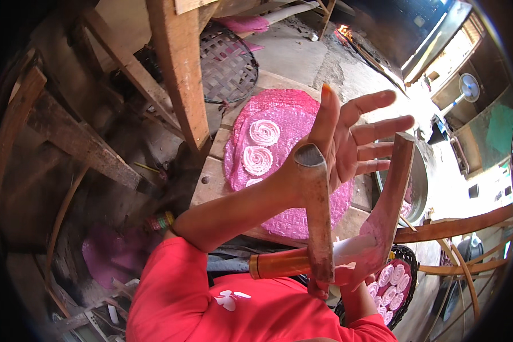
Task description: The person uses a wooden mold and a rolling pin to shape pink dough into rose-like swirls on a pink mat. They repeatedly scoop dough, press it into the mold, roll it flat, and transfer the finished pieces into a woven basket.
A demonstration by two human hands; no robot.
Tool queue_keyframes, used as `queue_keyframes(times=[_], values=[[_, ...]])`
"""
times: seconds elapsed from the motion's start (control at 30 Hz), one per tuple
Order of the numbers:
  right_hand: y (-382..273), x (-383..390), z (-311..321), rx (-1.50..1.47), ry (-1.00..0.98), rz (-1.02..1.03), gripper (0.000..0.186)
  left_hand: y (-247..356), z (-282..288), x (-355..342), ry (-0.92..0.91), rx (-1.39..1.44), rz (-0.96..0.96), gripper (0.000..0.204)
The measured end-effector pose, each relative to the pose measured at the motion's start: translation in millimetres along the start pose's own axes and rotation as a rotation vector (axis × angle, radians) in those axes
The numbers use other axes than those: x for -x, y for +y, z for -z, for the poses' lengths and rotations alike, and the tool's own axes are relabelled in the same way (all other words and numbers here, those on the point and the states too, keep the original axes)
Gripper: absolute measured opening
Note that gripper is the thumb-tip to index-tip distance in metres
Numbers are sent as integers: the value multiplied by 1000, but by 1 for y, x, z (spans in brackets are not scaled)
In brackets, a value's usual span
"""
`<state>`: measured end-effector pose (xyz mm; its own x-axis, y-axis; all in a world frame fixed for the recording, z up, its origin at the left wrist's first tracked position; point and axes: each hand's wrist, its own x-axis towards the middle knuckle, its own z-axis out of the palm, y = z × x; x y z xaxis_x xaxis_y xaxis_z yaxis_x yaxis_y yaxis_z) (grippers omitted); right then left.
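Note:
My left hand [339,151] is raised open, palm up with spread fingers, above a round pink sheet [290,211] bearing pale pink spirals [258,159] on a wooden board [211,196]. My right hand [319,288] is low, mostly hidden, closed on a wooden tool [316,211] with two upright bars and an orange-and-white cylinder [276,263] between them. The second bar [402,165] rises just right of my left hand. At lower right, a black oval basket [404,256] holds several pink spirals on pink lining.
Wooden posts [179,85] crowd the left, beside a woven tray [222,68]. Behind the board are a concrete floor [285,51] and a small fire [343,33]. At right stand a metal basin [416,182], curved wooden bars [456,228] and a fan [467,88].

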<state>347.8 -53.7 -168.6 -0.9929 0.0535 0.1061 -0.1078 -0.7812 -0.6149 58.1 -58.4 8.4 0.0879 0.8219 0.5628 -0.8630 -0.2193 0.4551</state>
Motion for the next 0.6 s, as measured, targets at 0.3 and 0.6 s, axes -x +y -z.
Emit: queue_keyframes(times=[0.3,0.6], values=[[-3,-17,-5,1,-11,-68,141,10,-5,27,19,-341,-127,109],[-4,-23,-7,5,3,-93,148,-12,23,-4,-8,-128,42,85]])
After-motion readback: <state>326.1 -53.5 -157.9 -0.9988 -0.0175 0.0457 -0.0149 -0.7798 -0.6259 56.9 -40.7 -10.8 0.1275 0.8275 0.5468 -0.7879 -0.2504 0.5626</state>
